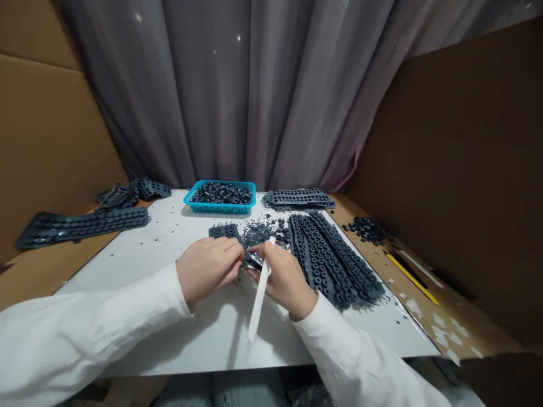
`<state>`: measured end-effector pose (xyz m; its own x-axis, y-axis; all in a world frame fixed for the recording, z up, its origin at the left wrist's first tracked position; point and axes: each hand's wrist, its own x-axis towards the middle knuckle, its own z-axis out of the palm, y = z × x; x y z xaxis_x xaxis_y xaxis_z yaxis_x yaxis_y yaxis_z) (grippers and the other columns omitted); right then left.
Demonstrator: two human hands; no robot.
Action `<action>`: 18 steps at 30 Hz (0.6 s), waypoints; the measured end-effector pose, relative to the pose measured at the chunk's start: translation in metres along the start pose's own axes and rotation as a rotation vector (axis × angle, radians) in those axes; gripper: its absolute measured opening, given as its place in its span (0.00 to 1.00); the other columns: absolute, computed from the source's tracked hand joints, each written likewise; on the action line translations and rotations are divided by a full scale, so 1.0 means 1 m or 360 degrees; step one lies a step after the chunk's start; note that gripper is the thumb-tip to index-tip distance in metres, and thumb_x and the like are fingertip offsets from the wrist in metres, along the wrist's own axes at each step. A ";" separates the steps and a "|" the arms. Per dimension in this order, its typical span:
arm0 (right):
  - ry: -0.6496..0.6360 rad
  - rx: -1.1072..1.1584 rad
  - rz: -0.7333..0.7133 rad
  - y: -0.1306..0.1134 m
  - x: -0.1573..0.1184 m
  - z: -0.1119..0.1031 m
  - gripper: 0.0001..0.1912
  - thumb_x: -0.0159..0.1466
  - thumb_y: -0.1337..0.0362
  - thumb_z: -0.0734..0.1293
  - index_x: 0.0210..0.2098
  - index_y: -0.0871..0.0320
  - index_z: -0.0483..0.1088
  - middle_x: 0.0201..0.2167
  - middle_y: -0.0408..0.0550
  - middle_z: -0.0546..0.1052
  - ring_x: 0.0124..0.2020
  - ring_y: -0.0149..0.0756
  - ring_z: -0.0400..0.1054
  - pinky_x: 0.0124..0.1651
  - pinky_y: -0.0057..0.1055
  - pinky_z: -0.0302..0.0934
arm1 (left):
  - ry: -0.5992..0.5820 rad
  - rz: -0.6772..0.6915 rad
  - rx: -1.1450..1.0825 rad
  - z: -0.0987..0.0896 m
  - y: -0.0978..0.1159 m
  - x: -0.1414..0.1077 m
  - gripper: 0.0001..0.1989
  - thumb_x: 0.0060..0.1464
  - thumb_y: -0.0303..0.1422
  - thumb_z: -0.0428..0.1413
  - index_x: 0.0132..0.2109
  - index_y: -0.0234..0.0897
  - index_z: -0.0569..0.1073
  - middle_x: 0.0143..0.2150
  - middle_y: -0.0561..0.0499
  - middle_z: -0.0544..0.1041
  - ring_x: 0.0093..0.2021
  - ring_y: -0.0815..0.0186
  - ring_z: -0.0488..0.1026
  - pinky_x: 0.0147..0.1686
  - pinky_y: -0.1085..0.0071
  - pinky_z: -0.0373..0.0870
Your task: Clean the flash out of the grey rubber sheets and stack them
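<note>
My left hand (208, 267) and my right hand (283, 278) meet over the middle of a white board (169, 249). Both pinch a dark rubber strip (224, 230) of ring-shaped parts that runs away from my fingers. My right hand also carries a long white stick-like tool (259, 299), slanting down toward me. Just beyond my fingers lies a loose heap of small dark rings (263, 230).
A blue basket (220, 198) full of dark rings stands at the back. Stacked dark strips (335, 257) lie to the right, with more piles at the back (299, 199) and on the left (80, 223). On the right cardboard: a small ring pile (367, 229), a yellow knife (411, 278).
</note>
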<state>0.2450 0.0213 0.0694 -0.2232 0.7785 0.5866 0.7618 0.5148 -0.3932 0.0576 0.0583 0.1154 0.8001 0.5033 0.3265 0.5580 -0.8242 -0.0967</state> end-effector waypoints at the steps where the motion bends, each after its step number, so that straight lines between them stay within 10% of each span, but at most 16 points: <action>1: -0.0026 -0.0005 -0.0044 0.002 0.004 0.002 0.06 0.58 0.66 0.66 0.32 0.55 0.61 0.29 0.47 0.74 0.30 0.37 0.68 0.33 0.29 0.58 | 0.0039 -0.0016 -0.0089 0.001 -0.001 -0.002 0.07 0.58 0.31 0.45 0.34 0.38 0.66 0.30 0.51 0.71 0.30 0.64 0.68 0.31 0.69 0.61; 12: 0.0310 0.0048 0.0038 0.017 0.082 -0.020 0.10 0.58 0.66 0.64 0.27 0.55 0.55 0.19 0.38 0.64 0.20 0.29 0.58 0.27 0.24 0.50 | 0.0045 -0.0378 -0.0885 0.085 -0.125 -0.022 0.33 0.40 0.40 0.61 0.54 0.36 0.65 0.54 0.42 0.67 0.53 0.52 0.65 0.53 0.56 0.61; 18: 0.0445 -0.0055 -0.0076 0.022 0.135 -0.050 0.10 0.56 0.68 0.65 0.28 0.55 0.56 0.23 0.39 0.67 0.24 0.29 0.59 0.31 0.25 0.51 | -0.0049 -0.0390 -0.1134 0.119 -0.137 0.014 0.13 0.56 0.38 0.56 0.45 0.34 0.71 0.48 0.46 0.71 0.49 0.59 0.69 0.50 0.55 0.65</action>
<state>0.2619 0.1195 0.1753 -0.0864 0.6218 0.7784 0.7759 0.5321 -0.3390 0.0186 0.2095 0.0215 0.6828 0.6924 0.2332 0.4516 -0.6508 0.6103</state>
